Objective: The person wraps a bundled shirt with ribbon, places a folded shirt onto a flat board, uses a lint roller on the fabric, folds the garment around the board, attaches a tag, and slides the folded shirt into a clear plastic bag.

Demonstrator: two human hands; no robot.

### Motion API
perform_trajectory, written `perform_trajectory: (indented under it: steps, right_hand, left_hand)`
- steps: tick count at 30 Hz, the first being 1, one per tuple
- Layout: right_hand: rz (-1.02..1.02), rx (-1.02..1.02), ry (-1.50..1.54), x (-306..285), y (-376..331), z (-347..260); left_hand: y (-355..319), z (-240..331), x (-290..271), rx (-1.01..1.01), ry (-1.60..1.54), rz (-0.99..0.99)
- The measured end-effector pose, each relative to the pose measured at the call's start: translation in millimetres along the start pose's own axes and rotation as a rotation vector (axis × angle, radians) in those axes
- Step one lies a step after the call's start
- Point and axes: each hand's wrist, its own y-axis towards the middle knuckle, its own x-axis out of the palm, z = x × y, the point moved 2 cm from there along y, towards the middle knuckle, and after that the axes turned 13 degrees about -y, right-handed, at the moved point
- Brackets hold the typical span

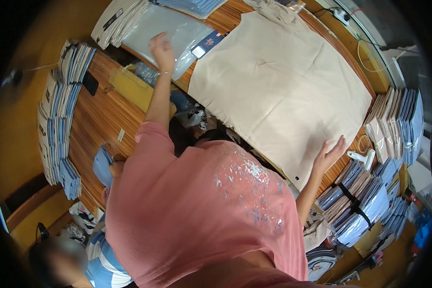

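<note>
Broadly, with twelve o'clock taken as the top of the head view, a cream garment is spread flat on the wooden table from twelve round to three o'clock. Its near edge is laid along the table's edge, and a few creases are left across its middle. By its look it should be judged light, soft and limp, not fragile, but easily rumpled if pulled from one point; it would be best taken by two opposite edges or corners, with the cloth kept level. At eleven o'clock the left hand is held loosely open, fingers slightly curled, over a pile of clear bags; whether the top one is touched cannot be told. These bags look thin and slippery, so a single one would be best pinched at a corner. A dark tag is placed between the bags and the garment. At three o'clock the right hand is opened with fingers spread at the garment's right edge; nothing is seen gripped, and contact cannot be confirmed. Just beyond it, a white tool is set down, and a strapped bundle is stacked at four o'clock.
</note>
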Motion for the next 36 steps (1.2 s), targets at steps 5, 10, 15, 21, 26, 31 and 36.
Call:
perform_trajectory:
  steps: [5, 10, 15, 21, 26, 31, 36]
  right_hand:
    - [-0.277, -0.068, 0.216, 35.6, -22.8, -49.3]
    - [-0.545, -0.116, 0.588, 3.7, 5.4, -149.5]
    - [-0.635, -0.938, 1.043, -137.5, 57.1, -289.4]
    - [-0.432, -1.049, 1.472, -189.7, 15.1, -349.6]
    - [-0.225, -0.627, 1.667, -176.6, 28.6, -323.0]
    - [-0.578, -0.309, 1.621, -92.7, 43.4, -239.4]
    - [-0.871, -0.301, 1.124, -63.9, 11.5, -217.2]
  left_hand:
    - [-46.5, -195.4, -64.0, -0.677, -0.185, 0.12]
    - [-20.5, -163.6, -46.2, -0.545, -0.109, 0.083]
    - [-25.0, -204.3, -66.3, -0.959, -0.543, 0.066]
    - [-8.6, -181.6, -43.6, -1.027, -0.375, 0.041]
    - [-7.2, -175.1, -51.0, -0.981, -0.051, -0.07]
    - [7.7, -207.8, -42.4, -0.893, 0.163, -0.198]
    - [22.0, -217.6, -77.2, -0.749, 0.378, -0.295]
